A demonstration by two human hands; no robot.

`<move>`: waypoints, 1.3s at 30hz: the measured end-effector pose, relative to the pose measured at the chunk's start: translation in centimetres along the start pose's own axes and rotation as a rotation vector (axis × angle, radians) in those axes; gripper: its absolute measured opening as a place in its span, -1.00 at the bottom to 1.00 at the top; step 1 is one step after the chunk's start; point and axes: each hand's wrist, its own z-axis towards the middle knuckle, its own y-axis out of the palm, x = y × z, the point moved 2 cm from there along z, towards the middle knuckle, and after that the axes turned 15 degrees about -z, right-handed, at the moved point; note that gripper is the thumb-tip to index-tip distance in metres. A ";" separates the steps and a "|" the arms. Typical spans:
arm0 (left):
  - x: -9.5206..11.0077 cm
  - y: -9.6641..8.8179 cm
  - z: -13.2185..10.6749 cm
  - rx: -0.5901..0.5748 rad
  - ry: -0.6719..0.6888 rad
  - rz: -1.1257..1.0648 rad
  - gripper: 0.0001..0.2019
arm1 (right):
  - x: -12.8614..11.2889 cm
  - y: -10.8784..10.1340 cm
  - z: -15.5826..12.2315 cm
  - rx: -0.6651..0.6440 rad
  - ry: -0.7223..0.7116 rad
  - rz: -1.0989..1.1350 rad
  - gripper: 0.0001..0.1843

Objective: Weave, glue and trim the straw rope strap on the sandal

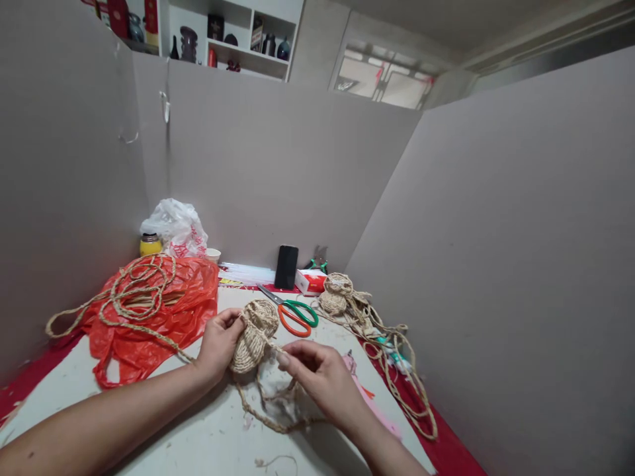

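Note:
My left hand is closed around a small woven straw shoe, holding it above the white table. Just to its right, my right hand pinches the loose straw rope that trails from the shoe and loops across the table in front of me. A second woven straw shoe lies further back on the right, with tangled rope running from it along the table's right edge.
Scissors with green and orange handles lie behind the shoe. A red plastic bag with coiled rope is at the left. A black phone, a white bag, a yellow jar and grey partition walls surround the table.

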 end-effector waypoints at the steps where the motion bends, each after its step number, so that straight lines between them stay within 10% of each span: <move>1: 0.1 0.1 -0.1 -0.004 -0.008 -0.005 -0.70 | -0.1 0.5 0.0 -0.021 0.004 0.013 -0.65; 33: -0.8 1.1 -1.4 0.041 -0.280 0.048 -0.73 | 4.1 1.5 0.2 -0.072 -0.085 -0.433 -0.80; 39: -0.9 0.5 -0.5 -0.007 -0.212 0.184 -0.75 | 4.0 0.1 0.3 0.212 -0.076 -0.307 -0.72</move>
